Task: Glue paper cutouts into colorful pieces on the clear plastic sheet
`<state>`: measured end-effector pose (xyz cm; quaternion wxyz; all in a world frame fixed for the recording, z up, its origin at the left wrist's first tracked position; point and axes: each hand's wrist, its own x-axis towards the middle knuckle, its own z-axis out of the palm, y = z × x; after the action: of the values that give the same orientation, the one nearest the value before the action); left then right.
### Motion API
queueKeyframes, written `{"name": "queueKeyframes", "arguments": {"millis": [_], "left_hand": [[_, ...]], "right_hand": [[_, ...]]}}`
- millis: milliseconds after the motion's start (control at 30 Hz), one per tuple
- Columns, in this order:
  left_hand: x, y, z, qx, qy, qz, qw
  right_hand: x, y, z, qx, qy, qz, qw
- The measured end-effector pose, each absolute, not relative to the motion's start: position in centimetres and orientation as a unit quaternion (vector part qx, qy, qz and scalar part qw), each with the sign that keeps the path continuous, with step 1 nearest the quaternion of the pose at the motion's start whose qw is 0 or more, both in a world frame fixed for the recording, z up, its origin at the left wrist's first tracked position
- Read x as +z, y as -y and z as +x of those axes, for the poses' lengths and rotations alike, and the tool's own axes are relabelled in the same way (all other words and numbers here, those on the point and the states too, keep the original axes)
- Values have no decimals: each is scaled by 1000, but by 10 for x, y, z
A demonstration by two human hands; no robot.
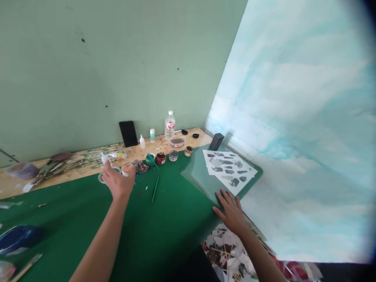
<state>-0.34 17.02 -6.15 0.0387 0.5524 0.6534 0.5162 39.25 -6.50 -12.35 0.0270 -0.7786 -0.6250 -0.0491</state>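
Note:
My left hand point(119, 183) is over the back left of the green mat point(79, 223), thumb and fingers apart. Its thumb is beside a small jar point(127, 169) of pinkish stuff, and its fingertips are close to a small white bottle point(104, 158). Whether they touch these is unclear. A round clear lid or dish point(102, 178) is partly hidden by the fingers. At the right, my right hand point(230, 211) lies flat with fingers spread at the edge of a clear sheet point(195, 180). Beyond it lies white paper point(233, 184) bearing several dark grey pieces.
Paint jars point(161, 158) line the mat's back edge, near a thin green stick point(155, 189). Behind stand a water bottle point(169, 125), a phone point(128, 133) and a glue bottle point(152, 135). A black block point(217, 141) sits by the painted panel point(293, 117). Metal tools point(55, 167) lie left.

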Motion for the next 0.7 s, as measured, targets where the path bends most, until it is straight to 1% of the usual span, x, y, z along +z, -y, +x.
{"name": "queueKeyframes", "arguments": {"millis": [67, 133, 233, 300, 367, 467, 567, 700], "left_hand": [[-50, -136, 5, 554, -615, 562, -5], [-47, -86, 18, 579, -582, 571, 22], [-62, -1, 41, 542, -589, 587, 123], [-80, 45, 53, 480, -595, 608, 213], [-95, 75, 61, 414, -564, 655, 285], [-104, 89, 71, 359, -528, 699, 323], [-97, 82, 80, 352, -525, 709, 312], [-84, 68, 83, 336, -512, 740, 279]], "right_hand": [[-128, 72, 397, -47, 646, -762, 16], [-130, 77, 401, -51, 664, -745, 14], [-130, 81, 404, -68, 679, -730, 26], [-130, 82, 402, -76, 683, -726, 37], [-129, 82, 397, -79, 680, -727, 49], [-122, 82, 384, -72, 677, -729, 70], [-106, 78, 372, -27, 686, -719, 102], [-81, 47, 367, 46, 653, -734, 182]]}}
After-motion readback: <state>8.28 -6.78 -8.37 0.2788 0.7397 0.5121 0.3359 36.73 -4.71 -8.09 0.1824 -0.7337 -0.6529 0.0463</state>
